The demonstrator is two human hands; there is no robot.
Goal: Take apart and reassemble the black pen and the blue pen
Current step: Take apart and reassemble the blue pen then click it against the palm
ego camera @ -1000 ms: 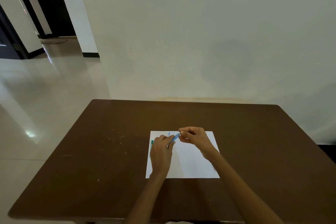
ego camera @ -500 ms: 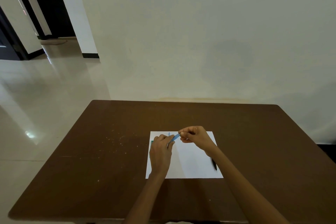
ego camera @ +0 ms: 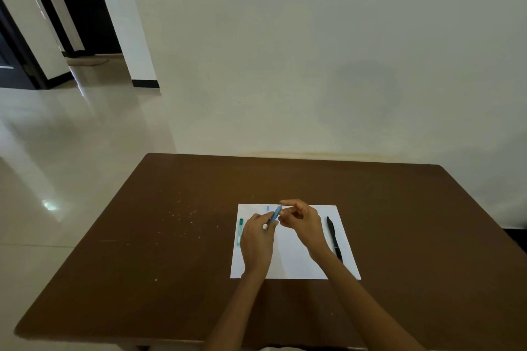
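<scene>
1. Left hand (ego camera: pixel 258 236) grips the blue pen (ego camera: pixel 274 215), fingers curled round its lower barrel; the pen tilts up and to the right, raised above the white paper sheet (ego camera: pixel 296 253).
2. Right hand (ego camera: pixel 302 222) is at the blue pen's upper end, thumb and forefinger at or just beside the tip. Cannot tell whether they pinch it; the other fingers are loosely curled.
3. Black pen (ego camera: pixel 333 236) lies flat on the right part of the sheet, running lengthwise away from the person, just beside the right wrist, untouched. Its near end is hidden behind the right forearm.
4. Teal pen-like item (ego camera: pixel 240 231) lies along the sheet's left edge, just left of the left hand, not held.
5. Small pale blue piece (ego camera: pixel 267 208) sits on the sheet near its far edge, just left of the blue pen's tip; too small to identify.
6. The sheet lies on the brown table (ego camera: pixel 171 236), toward the near middle. Pale specks are scattered on the tabletop left of the sheet.
7. Both forearms reach in from the near edge.
</scene>
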